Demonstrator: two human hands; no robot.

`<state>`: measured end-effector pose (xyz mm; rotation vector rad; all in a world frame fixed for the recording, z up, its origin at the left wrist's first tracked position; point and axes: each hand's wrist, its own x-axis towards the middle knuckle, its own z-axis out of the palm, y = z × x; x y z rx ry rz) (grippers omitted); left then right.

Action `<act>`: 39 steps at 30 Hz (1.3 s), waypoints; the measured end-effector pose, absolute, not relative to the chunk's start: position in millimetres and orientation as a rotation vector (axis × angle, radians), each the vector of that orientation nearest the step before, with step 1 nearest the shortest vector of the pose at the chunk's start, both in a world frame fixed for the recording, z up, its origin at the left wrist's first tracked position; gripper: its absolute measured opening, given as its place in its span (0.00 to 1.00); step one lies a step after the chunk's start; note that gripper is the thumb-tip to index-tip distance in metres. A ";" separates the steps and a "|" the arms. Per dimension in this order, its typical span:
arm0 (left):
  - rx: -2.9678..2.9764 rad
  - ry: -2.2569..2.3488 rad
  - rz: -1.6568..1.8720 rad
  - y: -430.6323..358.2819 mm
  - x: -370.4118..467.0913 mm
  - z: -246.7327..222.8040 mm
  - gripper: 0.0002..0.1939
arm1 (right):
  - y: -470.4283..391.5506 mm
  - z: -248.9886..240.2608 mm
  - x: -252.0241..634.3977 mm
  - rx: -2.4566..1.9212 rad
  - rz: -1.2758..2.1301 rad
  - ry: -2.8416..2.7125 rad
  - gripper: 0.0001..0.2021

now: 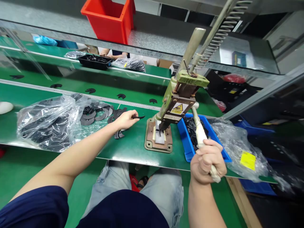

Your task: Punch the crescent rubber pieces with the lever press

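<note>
A: L hand (128, 120), what's its grip doing?
B: Fingers pinched on a thin black curved strip (140, 117), approx. mid-frame, just left of the press (178, 107). Strip's held above the tabletop (133, 150), its tip pointing R.
A: And R hand (208, 160)?
B: Lower R of frame. Grip's closed round the press lever (199, 128), fist wrapped, handle end poking out below.
A: Anything under the press head?
B: Pale plate (160, 139) on the base, w/ a small dark bit on it. Can't tell if that's a part or tooling.
A: Other black pcs?
B: Loose curved pcs (88, 118) L of centre, beside & partly under L hand, next to a big clear bag (51, 125) of dark stuff. More dark pcs in the blue bin (185, 145), R of the press; lever crosses in front of it.
A: Far R?
B: Clear bag w/ yellow label (248, 160), beside the bin.
A: Up top?
B: Red bin (127, 27) on the shelf (152, 34), upper centre-L. Below it, co-worker's arms (114, 57) behind a black tray (93, 64).
</note>
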<state>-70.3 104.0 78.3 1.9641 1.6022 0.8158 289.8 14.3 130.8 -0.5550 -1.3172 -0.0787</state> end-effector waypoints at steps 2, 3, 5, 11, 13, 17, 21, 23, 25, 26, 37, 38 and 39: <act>2.059 1.617 0.734 95.3 -60.1 80.5 0.08 | 12.5 131.1 289.4 -0.561 -0.069 -1.323 0.22; 2.074 1.591 0.681 91.3 -55.3 80.9 0.08 | 12.0 131.2 289.3 -0.562 -0.067 -1.322 0.21; 2.036 1.499 0.626 84.6 -46.5 79.7 0.07 | 12.0 131.5 289.2 -0.560 -0.065 -1.322 0.21; 1.765 1.357 0.703 77.1 -23.5 61.5 0.14 | 15.5 133.0 287.4 -0.507 -0.078 -1.309 0.22; 1.749 1.361 0.732 75.9 -19.5 55.2 0.14 | 15.7 133.2 287.1 -0.511 -0.077 -1.305 0.23; 1.864 1.359 0.702 68.7 -20.8 54.4 0.17 | 14.1 132.6 288.1 -0.536 -0.078 -1.324 0.22; 1.871 1.225 0.610 57.7 -23.3 63.4 0.21 | 14.0 132.0 288.1 -0.548 -0.081 -1.318 0.22; 1.871 1.234 0.621 55.2 -20.3 65.0 0.18 | 15.0 131.9 287.3 -0.544 -0.091 -1.310 0.22; 1.875 1.288 0.640 55.9 -14.9 64.0 0.14 | 15.8 131.9 286.6 -0.536 -0.100 -1.299 0.22; 1.868 1.326 0.646 57.1 -12.1 62.9 0.12 | 16.0 131.9 286.5 -0.532 -0.100 -1.299 0.22; 1.293 1.223 0.678 82.5 5.5 65.9 0.11 | 14.0 132.5 288.5 -0.530 -0.099 -1.343 0.20; 1.283 1.226 0.703 86.0 8.4 66.4 0.12 | 14.3 132.4 288.5 -0.528 -0.102 -1.339 0.20; 1.293 1.226 0.717 89.4 11.6 66.5 0.13 | 14.6 132.3 288.4 -0.529 -0.103 -1.336 0.20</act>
